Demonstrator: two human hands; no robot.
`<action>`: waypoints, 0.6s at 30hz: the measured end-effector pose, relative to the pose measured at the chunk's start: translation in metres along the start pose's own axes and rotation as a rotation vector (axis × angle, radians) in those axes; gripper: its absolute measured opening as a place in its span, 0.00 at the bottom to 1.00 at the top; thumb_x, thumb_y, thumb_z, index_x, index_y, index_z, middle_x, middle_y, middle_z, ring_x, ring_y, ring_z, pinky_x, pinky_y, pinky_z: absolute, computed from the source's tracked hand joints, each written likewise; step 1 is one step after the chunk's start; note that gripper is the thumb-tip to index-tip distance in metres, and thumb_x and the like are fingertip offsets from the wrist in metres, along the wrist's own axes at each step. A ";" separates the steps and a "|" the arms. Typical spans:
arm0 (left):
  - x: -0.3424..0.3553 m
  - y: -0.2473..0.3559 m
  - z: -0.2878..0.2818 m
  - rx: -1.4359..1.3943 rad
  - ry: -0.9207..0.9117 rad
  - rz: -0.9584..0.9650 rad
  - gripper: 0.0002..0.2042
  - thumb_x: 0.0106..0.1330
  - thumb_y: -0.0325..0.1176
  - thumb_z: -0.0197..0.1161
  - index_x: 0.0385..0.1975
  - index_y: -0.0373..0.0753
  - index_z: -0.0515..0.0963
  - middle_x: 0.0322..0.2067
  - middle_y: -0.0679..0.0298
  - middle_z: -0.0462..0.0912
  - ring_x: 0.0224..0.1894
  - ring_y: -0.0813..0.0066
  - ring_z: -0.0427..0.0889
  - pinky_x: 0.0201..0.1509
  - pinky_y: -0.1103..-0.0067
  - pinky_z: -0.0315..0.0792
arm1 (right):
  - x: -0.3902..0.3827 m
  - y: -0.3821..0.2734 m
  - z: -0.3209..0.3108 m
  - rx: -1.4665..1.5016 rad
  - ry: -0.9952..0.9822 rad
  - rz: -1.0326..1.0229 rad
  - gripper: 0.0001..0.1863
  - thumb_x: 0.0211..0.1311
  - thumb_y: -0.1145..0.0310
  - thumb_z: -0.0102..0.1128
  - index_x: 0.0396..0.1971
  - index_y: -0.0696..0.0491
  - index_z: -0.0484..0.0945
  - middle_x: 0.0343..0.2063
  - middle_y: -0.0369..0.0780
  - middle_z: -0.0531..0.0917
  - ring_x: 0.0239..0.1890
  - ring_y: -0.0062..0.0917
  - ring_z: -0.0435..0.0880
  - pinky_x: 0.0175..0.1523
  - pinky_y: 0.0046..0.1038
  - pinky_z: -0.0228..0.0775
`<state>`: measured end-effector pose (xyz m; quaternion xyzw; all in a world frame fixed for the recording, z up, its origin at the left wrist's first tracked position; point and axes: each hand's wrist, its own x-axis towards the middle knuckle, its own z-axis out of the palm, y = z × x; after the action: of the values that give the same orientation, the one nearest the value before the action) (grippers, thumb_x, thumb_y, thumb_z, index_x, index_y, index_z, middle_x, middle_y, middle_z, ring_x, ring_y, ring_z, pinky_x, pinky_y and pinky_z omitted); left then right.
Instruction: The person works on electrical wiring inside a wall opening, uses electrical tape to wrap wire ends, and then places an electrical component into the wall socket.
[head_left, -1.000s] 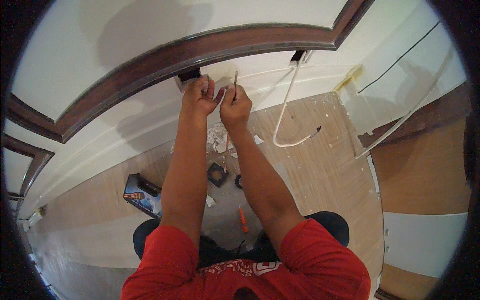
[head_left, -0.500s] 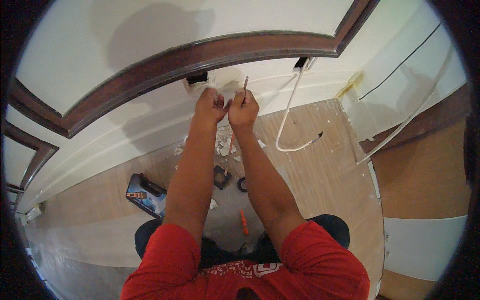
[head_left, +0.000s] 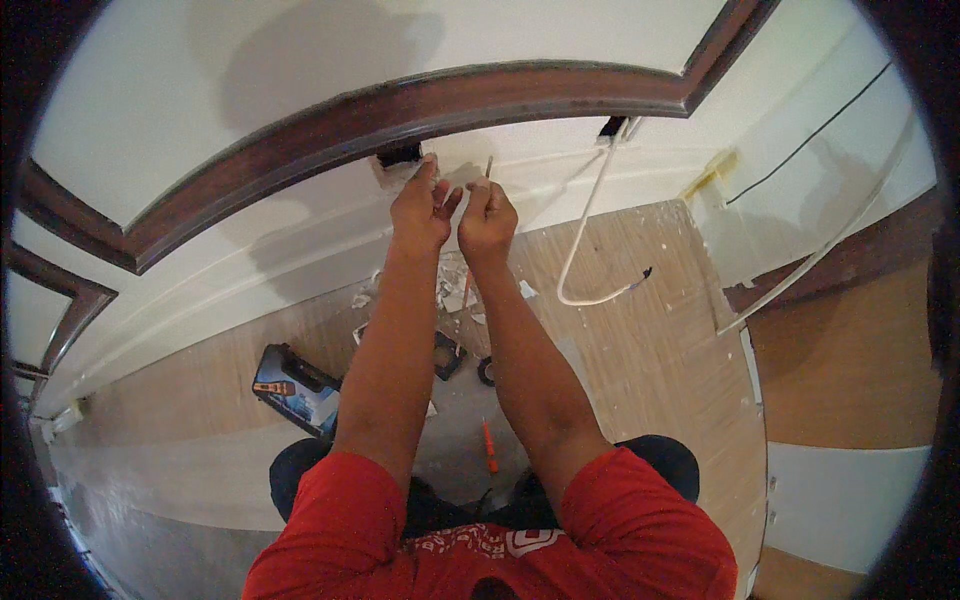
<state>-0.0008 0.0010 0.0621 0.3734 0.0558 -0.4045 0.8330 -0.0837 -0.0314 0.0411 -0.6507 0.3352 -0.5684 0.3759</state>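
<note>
Right hand (head_left: pixel 487 222): closed around 1 slim, straight, brownish rod (head_left: pixel 489 167), upper end projecting. Left hand (head_left: pixel 423 212): partly curled beside 1 dark, rough-edged wall opening (head_left: pixel 401 154); whether gripping, cannot tell.

Wood-patterned floor (head_left: pixel 640 370): white rubble (head_left: pixel 452 284), dark square frame (head_left: pixel 458 350), black ring (head_left: pixel 482 371), orange tool (head_left: pixel 490 448), black-blue case (head_left: pixel 297 392).

Rough edge on wall opening (head_left: pixel 399 156). Glossy dark wood on moulding (head_left: pixel 480 95). Smooth plastic on white cable (head_left: pixel 590 301). Matt cloth on red shirt (head_left: pixel 345 525).
</note>
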 end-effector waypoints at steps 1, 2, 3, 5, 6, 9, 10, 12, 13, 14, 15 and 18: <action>0.006 0.000 -0.003 -0.043 -0.030 -0.033 0.15 0.62 0.34 0.66 0.46 0.40 0.73 0.38 0.65 0.72 0.38 0.72 0.74 0.38 0.72 0.81 | 0.000 0.002 0.000 0.014 0.004 -0.017 0.16 0.68 0.67 0.47 0.31 0.64 0.79 0.25 0.50 0.83 0.28 0.33 0.82 0.35 0.32 0.72; 0.013 0.000 -0.010 -0.081 -0.054 -0.063 0.14 0.63 0.34 0.66 0.45 0.40 0.74 0.38 0.65 0.72 0.38 0.73 0.74 0.38 0.72 0.81 | -0.003 0.002 0.001 0.015 0.000 0.012 0.16 0.68 0.67 0.47 0.31 0.64 0.79 0.24 0.50 0.82 0.27 0.33 0.82 0.35 0.32 0.72; 0.022 -0.001 -0.015 -0.090 -0.050 -0.080 0.13 0.63 0.34 0.66 0.44 0.40 0.74 0.38 0.65 0.72 0.38 0.74 0.74 0.39 0.71 0.81 | -0.003 -0.002 0.002 0.021 -0.005 0.037 0.16 0.68 0.67 0.47 0.31 0.64 0.79 0.24 0.50 0.82 0.27 0.32 0.82 0.35 0.32 0.71; 0.033 -0.003 -0.019 -0.115 -0.048 -0.119 0.12 0.63 0.35 0.66 0.41 0.39 0.74 0.38 0.66 0.73 0.38 0.76 0.74 0.40 0.70 0.81 | -0.004 -0.007 0.004 0.037 -0.018 0.066 0.16 0.68 0.67 0.47 0.31 0.63 0.79 0.23 0.49 0.82 0.26 0.32 0.82 0.34 0.31 0.71; 0.035 -0.002 -0.020 -0.089 -0.067 -0.115 0.11 0.63 0.33 0.66 0.41 0.39 0.74 0.37 0.66 0.73 0.38 0.76 0.75 0.41 0.69 0.81 | -0.003 -0.007 0.004 0.049 -0.027 0.069 0.16 0.69 0.67 0.47 0.31 0.63 0.79 0.23 0.49 0.82 0.26 0.32 0.81 0.33 0.31 0.71; 0.034 0.004 -0.018 -0.042 -0.075 -0.122 0.10 0.62 0.29 0.65 0.40 0.39 0.74 0.36 0.66 0.74 0.37 0.75 0.76 0.43 0.67 0.81 | -0.003 -0.004 0.002 0.019 -0.061 0.120 0.16 0.69 0.66 0.47 0.31 0.63 0.79 0.22 0.49 0.82 0.25 0.31 0.81 0.32 0.31 0.70; 0.034 0.007 -0.016 -0.046 -0.046 -0.138 0.10 0.61 0.28 0.64 0.40 0.39 0.74 0.36 0.65 0.74 0.37 0.75 0.76 0.43 0.66 0.81 | -0.004 -0.002 0.002 -0.002 -0.074 0.144 0.16 0.69 0.66 0.47 0.31 0.63 0.79 0.22 0.48 0.82 0.25 0.30 0.81 0.31 0.31 0.69; 0.051 0.014 -0.029 0.063 -0.153 -0.065 0.09 0.61 0.27 0.63 0.40 0.40 0.74 0.35 0.65 0.74 0.37 0.74 0.77 0.43 0.65 0.81 | -0.005 -0.009 0.009 0.041 -0.043 0.069 0.16 0.69 0.66 0.47 0.30 0.63 0.79 0.21 0.48 0.81 0.24 0.31 0.80 0.31 0.31 0.69; 0.058 0.019 -0.032 0.063 -0.141 -0.059 0.08 0.61 0.27 0.63 0.38 0.40 0.74 0.32 0.66 0.74 0.34 0.74 0.76 0.42 0.67 0.80 | -0.006 -0.012 0.012 0.061 -0.026 0.032 0.17 0.69 0.66 0.47 0.30 0.63 0.79 0.21 0.48 0.81 0.24 0.31 0.80 0.31 0.31 0.69; 0.049 0.017 -0.022 0.042 -0.096 -0.080 0.07 0.61 0.28 0.62 0.36 0.41 0.74 0.30 0.66 0.73 0.32 0.74 0.75 0.41 0.68 0.80 | -0.004 -0.007 0.009 0.027 -0.020 0.006 0.16 0.68 0.66 0.47 0.30 0.62 0.79 0.21 0.49 0.81 0.25 0.34 0.81 0.31 0.33 0.70; 0.025 0.011 -0.006 -0.001 -0.005 -0.122 0.05 0.61 0.28 0.62 0.34 0.41 0.74 0.27 0.66 0.73 0.29 0.74 0.74 0.40 0.70 0.80 | -0.001 0.002 0.001 -0.015 -0.012 -0.020 0.15 0.68 0.66 0.47 0.30 0.61 0.78 0.22 0.49 0.81 0.25 0.38 0.82 0.31 0.34 0.71; 0.001 0.009 0.016 0.008 0.144 -0.120 0.04 0.61 0.29 0.62 0.32 0.41 0.74 0.25 0.65 0.74 0.26 0.74 0.74 0.39 0.74 0.78 | 0.000 0.005 -0.002 -0.013 0.008 -0.021 0.14 0.67 0.66 0.47 0.30 0.60 0.78 0.22 0.50 0.81 0.26 0.41 0.83 0.32 0.36 0.72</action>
<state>0.0030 -0.0071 0.0783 0.4008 0.1360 -0.4261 0.7996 -0.0859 -0.0344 0.0368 -0.6544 0.3333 -0.5727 0.3643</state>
